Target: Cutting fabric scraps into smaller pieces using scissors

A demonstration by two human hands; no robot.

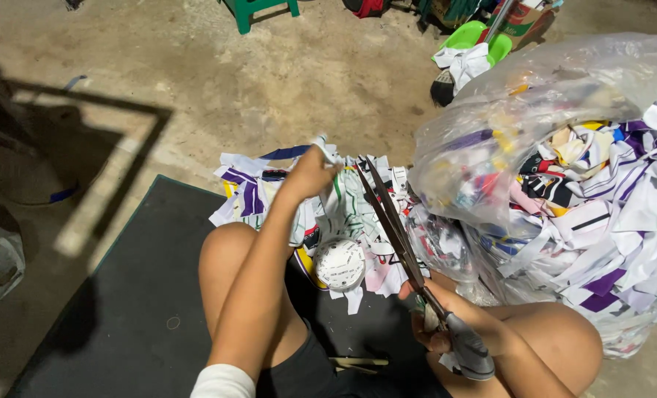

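Left grip pinches the top edge of a white printed fabric scrap, holding it taut above my knees. Right grip is wrapped around the grey handles of long dark-bladed scissors, blades parted just right of the pinch. I judge keeping the cloth stretched gives a clean cut. Below lies a black mat on bare concrete floor; right, a clear plastic bag of offcuts.

floor workshop: bagged fabric scraps, bare concrete floor.
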